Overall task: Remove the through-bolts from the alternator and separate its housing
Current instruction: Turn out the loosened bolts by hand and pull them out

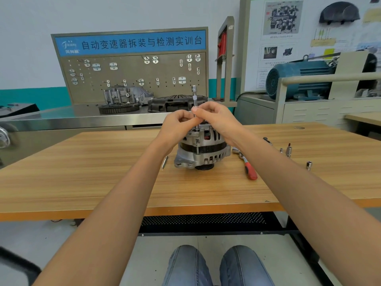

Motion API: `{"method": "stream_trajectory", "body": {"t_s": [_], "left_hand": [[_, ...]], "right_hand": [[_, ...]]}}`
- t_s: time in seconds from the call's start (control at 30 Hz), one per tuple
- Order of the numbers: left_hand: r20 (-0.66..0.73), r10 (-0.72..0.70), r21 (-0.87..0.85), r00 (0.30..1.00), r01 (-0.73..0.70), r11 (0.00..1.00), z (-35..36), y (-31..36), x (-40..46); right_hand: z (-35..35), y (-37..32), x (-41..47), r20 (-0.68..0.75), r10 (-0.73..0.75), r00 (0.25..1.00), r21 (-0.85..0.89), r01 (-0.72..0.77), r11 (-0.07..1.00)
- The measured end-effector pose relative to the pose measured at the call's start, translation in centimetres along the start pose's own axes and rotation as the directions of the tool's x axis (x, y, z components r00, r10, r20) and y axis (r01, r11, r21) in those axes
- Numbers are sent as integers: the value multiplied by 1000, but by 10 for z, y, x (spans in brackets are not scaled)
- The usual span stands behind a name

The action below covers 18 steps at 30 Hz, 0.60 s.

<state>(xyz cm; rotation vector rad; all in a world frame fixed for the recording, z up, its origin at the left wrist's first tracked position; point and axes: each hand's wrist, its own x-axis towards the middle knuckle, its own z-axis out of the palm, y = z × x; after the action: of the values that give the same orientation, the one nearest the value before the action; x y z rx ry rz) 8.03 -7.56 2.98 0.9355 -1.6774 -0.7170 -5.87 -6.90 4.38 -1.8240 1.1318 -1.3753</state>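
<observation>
One alternator (203, 149) upright on the wooden table (103, 172), left hand (179, 124) and right hand (216, 118) above it, fingers of both pinched on one upright extension bar (194, 100), one loose bolt (164, 162) left of the alternator, one red-handled ratchet (248, 167) and three small sockets (288, 150) to its right.

Ratchet (247, 165) right of alternator (203, 150); loose bolt (164, 162) left.
</observation>
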Motion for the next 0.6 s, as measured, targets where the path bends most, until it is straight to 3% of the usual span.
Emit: {"method": "stream_trajectory", "body": {"t_s": [0.3, 0.6], "left_hand": [[83, -15, -41, 996, 19, 999, -7, -3, 1], [-32, -2, 6, 999, 2, 1000, 4, -1, 3]], "right_hand": [[-3, 0, -1, 61, 4, 998, -21, -2, 1000], [0, -1, 1, 13, 5, 1000, 0, -5, 1000]]}}
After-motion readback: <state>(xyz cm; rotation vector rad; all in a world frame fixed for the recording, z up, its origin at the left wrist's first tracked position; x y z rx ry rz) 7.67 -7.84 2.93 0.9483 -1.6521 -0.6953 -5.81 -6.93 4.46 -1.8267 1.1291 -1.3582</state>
